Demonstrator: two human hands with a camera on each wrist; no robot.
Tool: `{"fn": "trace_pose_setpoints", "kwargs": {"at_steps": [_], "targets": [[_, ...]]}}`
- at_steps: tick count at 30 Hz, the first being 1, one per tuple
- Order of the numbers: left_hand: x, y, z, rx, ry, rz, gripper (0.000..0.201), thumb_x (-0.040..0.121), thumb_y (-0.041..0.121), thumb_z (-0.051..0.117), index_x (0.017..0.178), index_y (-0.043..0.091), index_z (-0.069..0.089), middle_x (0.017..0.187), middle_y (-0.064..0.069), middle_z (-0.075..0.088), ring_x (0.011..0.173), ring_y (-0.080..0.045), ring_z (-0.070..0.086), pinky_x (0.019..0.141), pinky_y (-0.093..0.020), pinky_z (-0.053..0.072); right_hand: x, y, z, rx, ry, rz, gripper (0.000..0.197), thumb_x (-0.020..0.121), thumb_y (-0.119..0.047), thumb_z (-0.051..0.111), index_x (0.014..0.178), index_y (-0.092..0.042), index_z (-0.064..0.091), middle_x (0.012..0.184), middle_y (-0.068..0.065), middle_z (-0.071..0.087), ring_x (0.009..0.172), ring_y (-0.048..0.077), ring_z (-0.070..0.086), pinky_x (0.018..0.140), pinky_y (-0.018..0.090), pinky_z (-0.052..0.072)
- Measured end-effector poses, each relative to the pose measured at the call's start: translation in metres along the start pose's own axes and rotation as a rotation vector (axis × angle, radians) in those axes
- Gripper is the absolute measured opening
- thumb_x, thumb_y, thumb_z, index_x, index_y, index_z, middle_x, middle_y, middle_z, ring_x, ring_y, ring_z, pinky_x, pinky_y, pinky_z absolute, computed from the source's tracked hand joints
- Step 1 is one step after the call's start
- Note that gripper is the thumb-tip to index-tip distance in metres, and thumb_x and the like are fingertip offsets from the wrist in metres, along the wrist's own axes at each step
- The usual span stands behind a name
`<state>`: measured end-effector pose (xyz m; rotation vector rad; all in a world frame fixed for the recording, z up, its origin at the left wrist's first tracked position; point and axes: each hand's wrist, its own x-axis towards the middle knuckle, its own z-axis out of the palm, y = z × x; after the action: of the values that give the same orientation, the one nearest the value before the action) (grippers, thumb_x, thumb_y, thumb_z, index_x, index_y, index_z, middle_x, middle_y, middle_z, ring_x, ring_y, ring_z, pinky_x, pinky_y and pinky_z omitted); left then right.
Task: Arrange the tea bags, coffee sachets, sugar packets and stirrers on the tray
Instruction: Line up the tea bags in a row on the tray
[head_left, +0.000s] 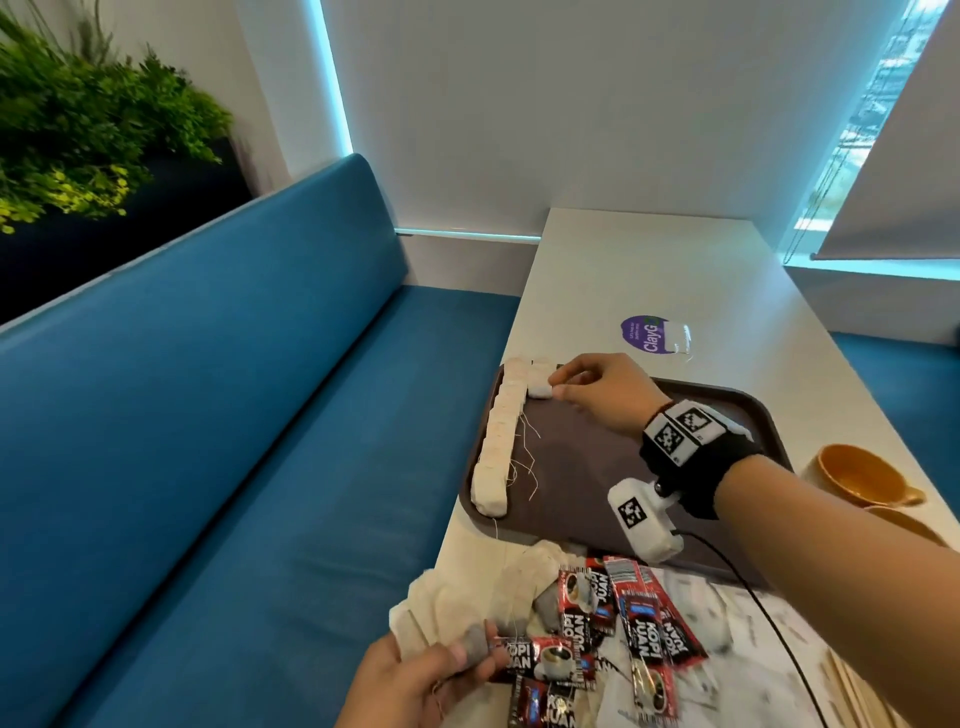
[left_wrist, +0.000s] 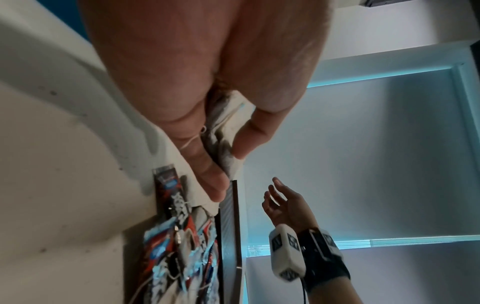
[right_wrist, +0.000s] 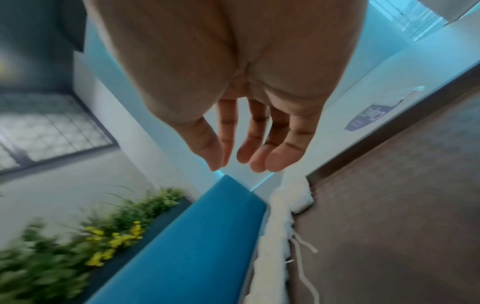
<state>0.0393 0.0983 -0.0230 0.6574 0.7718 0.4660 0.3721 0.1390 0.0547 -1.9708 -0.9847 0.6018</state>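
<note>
A brown tray (head_left: 587, 467) lies on the white table. A row of white tea bags (head_left: 496, 447) runs along its left edge, strings trailing inward. One more tea bag (head_left: 540, 384) begins a second row at the far end. My right hand (head_left: 563, 387) hovers there with relaxed fingers, its fingertips at that bag; in the right wrist view the right hand (right_wrist: 233, 164) holds nothing above the tea bags (right_wrist: 275, 226). My left hand (head_left: 467, 654) pinches a few tea bags (left_wrist: 221, 131) between thumb and fingers at the table's near edge. Red coffee sachets (head_left: 623, 623) are piled beside it.
Loose tea bags (head_left: 519, 577) and blurred white packets (head_left: 727, 623) lie in front of the tray. Wooden stirrers (head_left: 852, 691) sit at the bottom right. Two orange cups (head_left: 857, 473) stand right of the tray. A purple sticker (head_left: 644, 335) lies beyond it. A blue bench (head_left: 260, 415) runs along the left.
</note>
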Motion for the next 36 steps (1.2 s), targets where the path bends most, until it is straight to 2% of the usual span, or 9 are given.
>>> {"fn": "trace_pose_setpoints", "kwargs": {"at_steps": [2,5,11,15,17,23,28,32,36], "targets": [[-0.01,0.006,0.012,-0.003,-0.019,0.023,0.024,0.084,-0.025,0.054,0.108,-0.021,0.058,0.098,-0.04,0.069,0.092,-0.059,0.068,0.078,-0.05,0.059,-0.043,-0.012,-0.006,0.072,-0.051,-0.033,0.005,0.087,-0.017,0.077,0.092,-0.019,0.077,0.077,0.0,0.068,0.07,0.014,0.06,0.071,0.034,0.053],[-0.021,0.011,0.025,0.013,0.008,0.066,0.027,0.084,-0.021,0.057,0.111,-0.021,0.061,0.104,-0.042,0.067,0.094,-0.056,0.069,0.081,-0.047,0.059,-0.107,-0.023,-0.01,0.114,-0.119,-0.087,0.005,0.087,-0.018,0.078,0.092,-0.02,0.078,0.077,-0.007,0.071,0.067,0.005,0.06,0.069,0.025,0.049],[-0.045,0.007,0.044,0.075,-0.121,0.121,0.032,0.08,-0.015,0.061,0.112,-0.015,0.065,0.109,-0.038,0.069,0.095,-0.047,0.071,0.08,-0.043,0.063,-0.202,-0.021,0.006,0.268,-0.196,-0.049,0.009,0.088,-0.024,0.078,0.098,-0.024,0.077,0.089,0.004,0.076,0.073,0.01,0.066,0.067,0.024,0.055],[-0.058,0.001,0.05,0.137,-0.2,0.147,0.038,0.078,-0.007,0.068,0.116,-0.009,0.068,0.116,-0.031,0.069,0.106,-0.043,0.069,0.089,-0.044,0.06,-0.237,-0.011,0.029,0.397,-0.173,0.043,0.028,0.08,-0.039,0.084,0.103,-0.023,0.076,0.078,-0.003,0.071,0.066,0.013,0.064,0.06,0.028,0.054],[-0.064,-0.001,0.052,0.165,-0.22,0.154,0.038,0.08,-0.006,0.068,0.118,-0.008,0.067,0.116,-0.03,0.07,0.106,-0.04,0.07,0.093,-0.045,0.058,-0.249,-0.007,0.037,0.481,-0.158,0.066,0.031,0.081,-0.035,0.083,0.102,-0.014,0.075,0.073,-0.004,0.067,0.062,0.011,0.061,0.055,0.023,0.05],[-0.074,-0.007,0.057,0.21,-0.175,0.115,0.033,0.084,-0.003,0.069,0.116,-0.007,0.068,0.112,-0.028,0.072,0.092,-0.036,0.071,0.076,-0.036,0.062,-0.261,0.007,0.033,0.501,-0.127,0.071,0.015,0.089,-0.017,0.078,0.089,-0.003,0.073,0.069,0.0,0.068,0.061,0.012,0.06,0.054,0.026,0.05],[-0.072,-0.014,0.058,0.203,-0.067,0.065,0.021,0.091,0.009,0.066,0.103,-0.008,0.07,0.087,-0.025,0.066,0.076,-0.036,0.067,0.061,-0.036,0.059,-0.26,0.008,0.019,0.55,-0.001,0.074,0.01,0.089,-0.013,0.076,0.087,-0.004,0.074,0.073,0.007,0.072,0.066,0.015,0.065,0.059,0.027,0.055],[-0.069,-0.018,0.058,0.205,-0.046,0.094,0.019,0.094,-0.004,0.057,0.109,-0.006,0.069,0.103,-0.026,0.074,0.081,-0.033,0.072,0.064,-0.036,0.061,-0.258,0.012,0.015,0.562,0.091,0.06,0.006,0.09,-0.01,0.075,0.086,-0.008,0.074,0.078,0.011,0.075,0.068,0.017,0.067,0.065,0.03,0.057],[-0.067,-0.02,0.06,0.139,-0.086,0.092,0.031,0.09,-0.018,0.052,0.112,-0.004,0.068,0.1,-0.025,0.072,0.082,-0.033,0.071,0.068,-0.037,0.062,-0.262,0.01,0.016,0.671,-0.058,0.11,0.007,0.09,-0.006,0.074,0.092,0.0,0.071,0.08,0.018,0.072,0.07,0.028,0.067,0.063,0.038,0.059]]}}
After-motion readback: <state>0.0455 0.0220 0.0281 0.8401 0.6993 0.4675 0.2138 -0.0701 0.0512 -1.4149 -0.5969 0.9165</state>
